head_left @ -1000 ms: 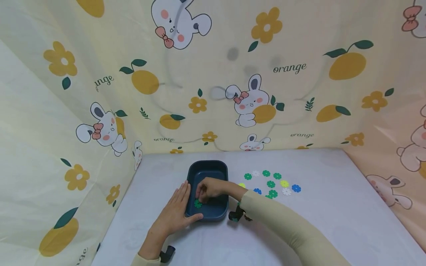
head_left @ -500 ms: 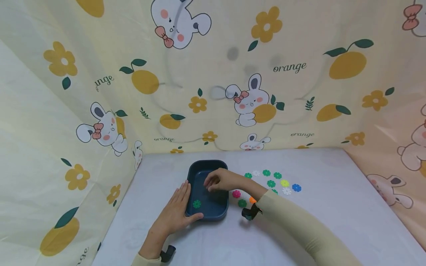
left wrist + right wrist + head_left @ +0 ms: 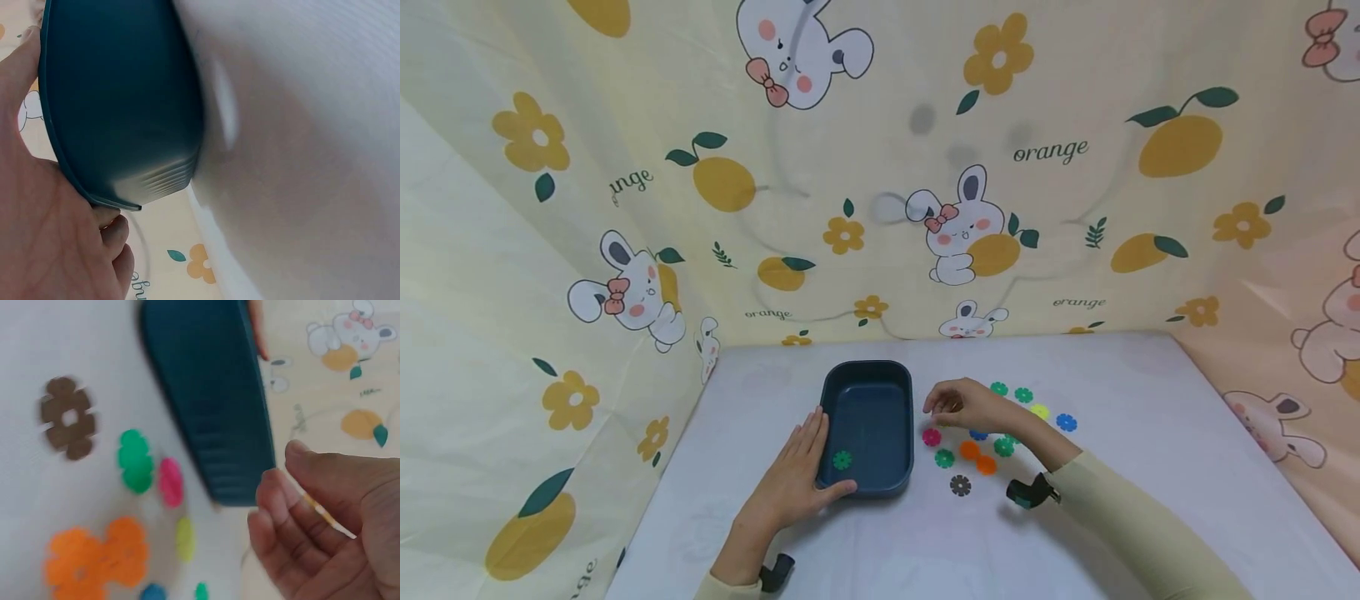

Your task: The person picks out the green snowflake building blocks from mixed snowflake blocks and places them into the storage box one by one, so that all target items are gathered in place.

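A dark blue rectangular box (image 3: 872,417) stands on the table, and one green flower-shaped plastic piece (image 3: 842,460) lies inside near its front left corner. My left hand (image 3: 793,475) rests against the box's left rim with straight fingers, its thumb reaching to the front rim. In the left wrist view that hand lies along the rim of the box (image 3: 125,94). My right hand (image 3: 973,408) hovers right of the box above loose pieces. Its fingers are loosely bent and hold nothing. Near it lie a pink piece (image 3: 932,437) and a green piece (image 3: 944,458).
Right of the box, several loose flower-shaped pieces lie scattered: orange pieces (image 3: 986,465), a brown piece (image 3: 960,485), a yellow piece (image 3: 1040,412) and a blue piece (image 3: 1066,422) among them. A printed curtain (image 3: 880,250) hangs behind the white table (image 3: 925,550).
My right hand has let go of the green piece inside the box, lifted out over the right rim and moved right above the loose pieces. The left hand has stayed put.
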The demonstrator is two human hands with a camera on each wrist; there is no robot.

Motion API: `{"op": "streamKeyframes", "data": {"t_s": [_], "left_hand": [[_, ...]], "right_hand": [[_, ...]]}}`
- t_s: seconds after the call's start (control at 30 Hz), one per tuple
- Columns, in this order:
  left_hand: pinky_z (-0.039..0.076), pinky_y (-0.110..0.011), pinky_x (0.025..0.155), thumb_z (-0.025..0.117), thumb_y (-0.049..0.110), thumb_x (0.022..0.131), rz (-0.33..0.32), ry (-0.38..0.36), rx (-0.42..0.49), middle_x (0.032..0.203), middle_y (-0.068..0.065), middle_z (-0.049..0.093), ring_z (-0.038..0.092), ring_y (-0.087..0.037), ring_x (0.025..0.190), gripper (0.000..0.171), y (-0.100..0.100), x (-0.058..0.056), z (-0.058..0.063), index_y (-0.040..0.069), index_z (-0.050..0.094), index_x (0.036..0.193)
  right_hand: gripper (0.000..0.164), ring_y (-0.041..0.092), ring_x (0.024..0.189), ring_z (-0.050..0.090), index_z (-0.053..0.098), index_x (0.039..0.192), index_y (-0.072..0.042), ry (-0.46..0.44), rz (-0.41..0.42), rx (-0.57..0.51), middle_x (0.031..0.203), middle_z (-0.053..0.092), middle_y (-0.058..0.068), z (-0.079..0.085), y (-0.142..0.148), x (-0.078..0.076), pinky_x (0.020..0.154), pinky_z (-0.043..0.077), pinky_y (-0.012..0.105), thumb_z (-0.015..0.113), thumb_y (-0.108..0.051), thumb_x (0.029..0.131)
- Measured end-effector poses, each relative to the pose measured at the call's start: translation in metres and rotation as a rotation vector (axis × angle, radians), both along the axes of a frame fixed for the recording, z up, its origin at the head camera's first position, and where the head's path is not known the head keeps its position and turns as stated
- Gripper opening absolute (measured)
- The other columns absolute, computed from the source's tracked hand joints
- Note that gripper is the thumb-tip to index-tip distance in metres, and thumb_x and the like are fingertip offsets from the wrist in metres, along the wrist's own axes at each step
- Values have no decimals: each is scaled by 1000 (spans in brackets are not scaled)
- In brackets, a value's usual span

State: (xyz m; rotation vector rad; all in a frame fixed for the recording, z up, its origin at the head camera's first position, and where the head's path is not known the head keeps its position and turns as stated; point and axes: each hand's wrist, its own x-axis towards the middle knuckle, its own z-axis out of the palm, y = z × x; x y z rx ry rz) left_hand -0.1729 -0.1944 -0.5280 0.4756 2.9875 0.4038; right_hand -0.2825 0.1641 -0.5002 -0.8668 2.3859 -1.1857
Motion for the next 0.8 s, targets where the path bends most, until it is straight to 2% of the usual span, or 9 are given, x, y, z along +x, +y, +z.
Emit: {"op": "streamKeyframes", "data": {"t_s": [0.17,0.27,0.37,0.57,0.8], "left_hand": [[13,-48,136,62,82,91,1,3,7,181,-8,1,6,-24,167,123,0,0,0,7,9,173],[11,-47,136,63,81,91,1,3,11,181,-8,1,6,-24,167,123,0,0,0,7,10,173],[10,-46,136,63,81,91,2,1,9,181,-8,1,6,-24,167,123,0,0,0,7,9,173],[11,-47,136,64,79,92,-4,11,15,181,-8,2,7,-24,167,122,0,1,1,6,10,173],[11,-47,136,65,78,92,-6,13,23,181,-8,2,6,-24,167,121,0,1,-1,6,10,173]], "right_hand": [[9,18,84,60,76,105,-12,3,-35,102,88,66,-3,-17,12,10,72,55,25,81,-15,98],[13,19,82,58,75,101,-16,-23,-67,154,85,63,-2,-28,14,16,67,52,25,86,-18,94],[20,19,83,57,74,101,-17,-35,-100,198,86,62,-1,-35,13,21,68,52,25,90,-22,89],[30,19,87,57,71,99,-18,7,-154,259,90,62,0,-41,8,28,73,55,30,96,-23,83],[28,19,91,56,69,98,-18,8,-150,257,94,61,-2,-40,4,31,80,56,32,94,-18,85]]}}
